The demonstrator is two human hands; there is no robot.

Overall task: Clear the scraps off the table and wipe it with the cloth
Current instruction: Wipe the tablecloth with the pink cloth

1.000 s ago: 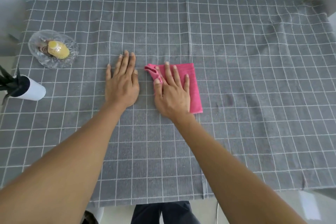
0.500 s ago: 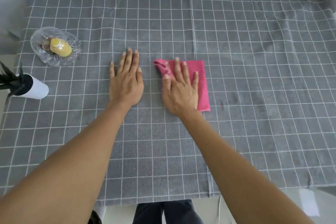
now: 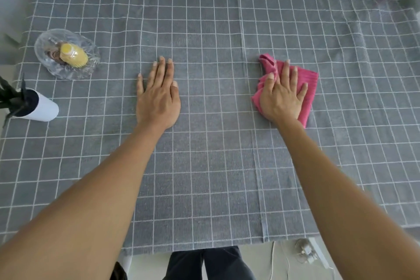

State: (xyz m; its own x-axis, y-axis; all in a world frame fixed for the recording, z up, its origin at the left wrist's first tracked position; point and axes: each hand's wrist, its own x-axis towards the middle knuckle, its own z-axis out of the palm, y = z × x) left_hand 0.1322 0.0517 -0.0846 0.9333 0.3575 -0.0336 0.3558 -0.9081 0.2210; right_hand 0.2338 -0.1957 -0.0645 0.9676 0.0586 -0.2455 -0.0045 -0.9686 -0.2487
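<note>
Grey checked table (image 3: 216,166); cloth (image 3: 310,79); bowl (image 3: 45,41)

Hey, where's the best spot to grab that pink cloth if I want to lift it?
Probably the bunched fold at the far left corner of the crumpled pink cloth, pinched from above; it stands up off the grey checked tablecloth, while the rest lies flat under the right hand.

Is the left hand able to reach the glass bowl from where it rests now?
Probably yes: the left hand lies flat on the tablecloth, and only bare cloth separates it from the glass bowl.
</note>
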